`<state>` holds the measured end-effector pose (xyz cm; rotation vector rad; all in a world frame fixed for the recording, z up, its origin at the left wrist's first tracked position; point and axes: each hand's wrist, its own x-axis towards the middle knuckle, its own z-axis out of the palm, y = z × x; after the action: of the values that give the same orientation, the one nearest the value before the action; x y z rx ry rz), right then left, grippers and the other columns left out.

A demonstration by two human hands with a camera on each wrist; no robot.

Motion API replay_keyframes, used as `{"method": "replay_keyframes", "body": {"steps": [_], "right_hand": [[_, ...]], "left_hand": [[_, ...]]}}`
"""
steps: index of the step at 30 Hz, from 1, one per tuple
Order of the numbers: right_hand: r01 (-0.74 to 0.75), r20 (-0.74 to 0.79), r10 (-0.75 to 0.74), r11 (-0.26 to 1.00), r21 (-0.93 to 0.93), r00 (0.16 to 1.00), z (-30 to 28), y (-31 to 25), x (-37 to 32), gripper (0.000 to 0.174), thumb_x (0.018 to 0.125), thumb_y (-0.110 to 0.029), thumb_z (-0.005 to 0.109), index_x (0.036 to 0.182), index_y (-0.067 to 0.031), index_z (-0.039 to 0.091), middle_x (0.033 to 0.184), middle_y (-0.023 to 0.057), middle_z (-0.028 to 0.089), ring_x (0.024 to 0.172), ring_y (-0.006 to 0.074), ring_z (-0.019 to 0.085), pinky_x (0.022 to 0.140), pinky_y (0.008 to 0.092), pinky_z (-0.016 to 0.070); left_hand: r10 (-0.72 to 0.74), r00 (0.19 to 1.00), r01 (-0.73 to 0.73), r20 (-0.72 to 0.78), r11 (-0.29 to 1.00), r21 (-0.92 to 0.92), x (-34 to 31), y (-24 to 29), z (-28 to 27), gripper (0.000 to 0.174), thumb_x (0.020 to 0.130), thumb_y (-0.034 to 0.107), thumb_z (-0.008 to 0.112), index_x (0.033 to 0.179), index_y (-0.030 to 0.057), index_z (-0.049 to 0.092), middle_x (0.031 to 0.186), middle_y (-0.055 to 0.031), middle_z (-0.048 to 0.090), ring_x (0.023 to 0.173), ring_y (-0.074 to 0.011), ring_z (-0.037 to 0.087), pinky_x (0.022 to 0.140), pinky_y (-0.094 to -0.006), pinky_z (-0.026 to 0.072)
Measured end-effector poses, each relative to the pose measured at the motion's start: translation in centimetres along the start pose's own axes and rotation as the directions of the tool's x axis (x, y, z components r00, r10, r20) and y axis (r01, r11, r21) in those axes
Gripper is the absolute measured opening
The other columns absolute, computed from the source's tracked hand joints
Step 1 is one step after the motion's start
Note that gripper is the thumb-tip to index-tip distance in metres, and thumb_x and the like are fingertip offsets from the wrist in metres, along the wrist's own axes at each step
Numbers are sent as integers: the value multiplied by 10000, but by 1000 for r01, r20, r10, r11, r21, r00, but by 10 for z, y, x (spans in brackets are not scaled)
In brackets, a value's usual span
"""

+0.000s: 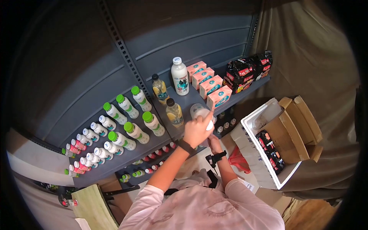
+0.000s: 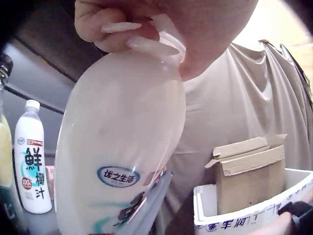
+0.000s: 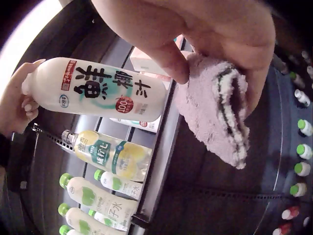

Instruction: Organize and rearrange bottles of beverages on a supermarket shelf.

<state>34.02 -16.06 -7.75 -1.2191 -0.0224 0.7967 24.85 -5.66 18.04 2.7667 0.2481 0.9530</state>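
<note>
My left hand (image 1: 196,132) grips a white coconut juice bottle (image 3: 98,90) around its neck and cap. In the head view the bottle tilts over the front edge of the shelf (image 1: 188,100), base away from me. The left wrist view shows fingertips (image 2: 142,41) curled at the neck above the milky body. My right hand (image 1: 215,145) is lower and to the right. In the right wrist view it holds a folded pinkish-grey fluffy cloth (image 3: 205,107), thumb on one side, close to the bottle's base. The left hand largely hides the cloth in the head view.
Another coconut juice bottle (image 1: 180,76) stands behind two lemon drink bottles (image 1: 174,114). Pink boxes (image 1: 219,96) and black packs (image 1: 239,74) line the right. Green-capped bottles (image 1: 153,124) stand left. A white foam box (image 1: 249,134) with cardboard (image 1: 285,140) stands right.
</note>
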Motion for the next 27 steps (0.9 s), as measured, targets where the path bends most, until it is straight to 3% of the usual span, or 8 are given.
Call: {"method": "replay_keyframes", "body": {"steps": [4,5,15,16,18,19,21,27], "right_hand": [[-127,121,101,966,225,987,19,-25,-29,285,1012,-228,452,1188,-49,587,1027,62,663,891,154,647,782,317,529],[-154,206,113,969,193,972,5,-12,-17,344,1024,-216,406,1290,-40,533,1253,107,610,1115,203,609,981,375,487],[-181,39,178,945,271,983,14,-28,-47,403,1038,-309,380,1346,-83,507,1296,63,595,1190,213,569,996,375,459],[-103,206,39,946,307,978,7,-10,-33,386,1040,-309,396,1326,-85,527,1288,54,601,1182,217,575,989,380,469],[-201,391,118,963,179,913,-11,13,-23,361,1037,-318,431,1280,-86,564,1243,52,627,1132,219,603,961,375,492],[-336,307,287,934,119,908,-6,17,-26,371,1017,-251,399,1271,-41,570,1249,120,629,1109,265,627,970,431,507],[-457,190,497,862,-219,847,-3,29,-46,364,1004,-278,428,1226,-51,606,1160,105,675,988,263,675,873,431,556],[-300,464,586,778,-552,664,62,49,-88,325,984,-271,497,1176,-48,636,1102,88,689,951,184,669,834,340,543]], "left_hand": [[78,996,-78,-35,997,-3,-16,10,10,374,776,300,729,1120,167,668,698,-90,565,543,-264,632,497,-370,525],[74,996,-75,-44,997,-13,-17,10,11,352,774,294,732,1095,162,669,700,-88,564,548,-264,635,500,-370,526],[-154,986,142,-66,977,-157,-52,11,-23,239,782,299,721,956,145,661,722,-112,631,594,-312,653,526,-410,529],[-186,981,174,-58,971,-167,-61,11,-22,238,788,308,716,951,146,655,721,-120,643,597,-318,654,528,-417,529],[-237,970,243,55,948,-206,-87,10,-11,258,817,344,685,925,123,606,704,-124,656,603,-334,657,532,-430,530],[-268,960,280,86,941,-191,-101,10,-10,259,816,346,685,919,121,611,698,-125,652,598,-332,656,527,-428,528],[-328,940,340,93,924,-175,-129,7,-7,255,815,347,683,903,116,618,687,-125,649,590,-328,653,521,-429,524],[-505,859,510,85,831,-221,-209,-7,-28,196,833,323,668,863,140,607,641,-115,635,564,-325,646,491,-438,509]]}}
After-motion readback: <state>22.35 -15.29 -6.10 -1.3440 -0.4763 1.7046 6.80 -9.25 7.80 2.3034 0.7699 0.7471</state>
